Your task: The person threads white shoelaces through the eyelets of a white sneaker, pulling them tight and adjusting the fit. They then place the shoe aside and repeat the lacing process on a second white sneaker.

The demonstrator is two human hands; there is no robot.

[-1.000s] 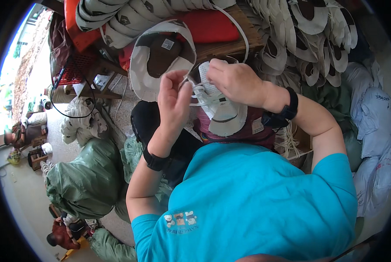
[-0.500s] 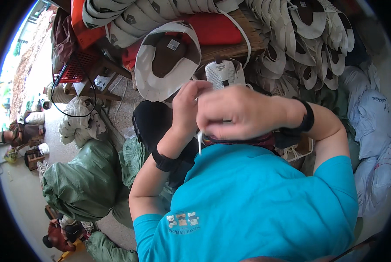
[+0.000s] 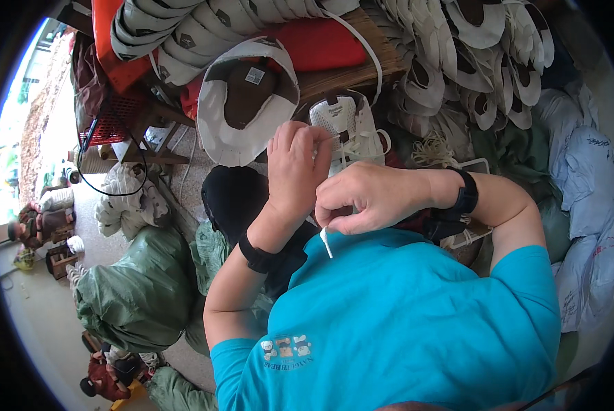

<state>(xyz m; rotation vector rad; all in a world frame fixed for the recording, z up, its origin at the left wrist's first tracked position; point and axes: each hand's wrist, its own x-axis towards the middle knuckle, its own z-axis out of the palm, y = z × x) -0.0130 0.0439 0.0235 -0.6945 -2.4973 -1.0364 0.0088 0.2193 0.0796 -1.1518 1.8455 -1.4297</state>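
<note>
Two bare hands met over a white shoe upper [image 3: 345, 133] in the head view, the only view there was. The left hand [image 3: 295, 171] rose with its fingers [image 3: 300, 140] close together and bent at the tips, pressed against the near edge of the shoe upper. The right hand [image 3: 369, 198] lay across in front, fingers curled under, thumb and forefinger pinching a thin white lace [image 3: 327, 242] whose capped end hung just below the knuckles. Both wrists wore black bands.

The shoe upper sat just beyond the fingertips, partly hidden by the left hand. It was white, perforated across the top, with white laces threaded over the front. It seemed light and soft, likely to fold under pressure, so a hold at its firmer edge near the lace holes seemed best. The lace looked limp and slippery, best pinched close to its stiff tip.

Beyond the fingers lay a larger white and brown shoe piece [image 3: 245, 103] against a red cushion [image 3: 314, 44]. Stacks of similar pieces [image 3: 478, 61] fanned out past the right hand. Left of the left forearm, green sacks [image 3: 139, 291] sat on the floor.
</note>
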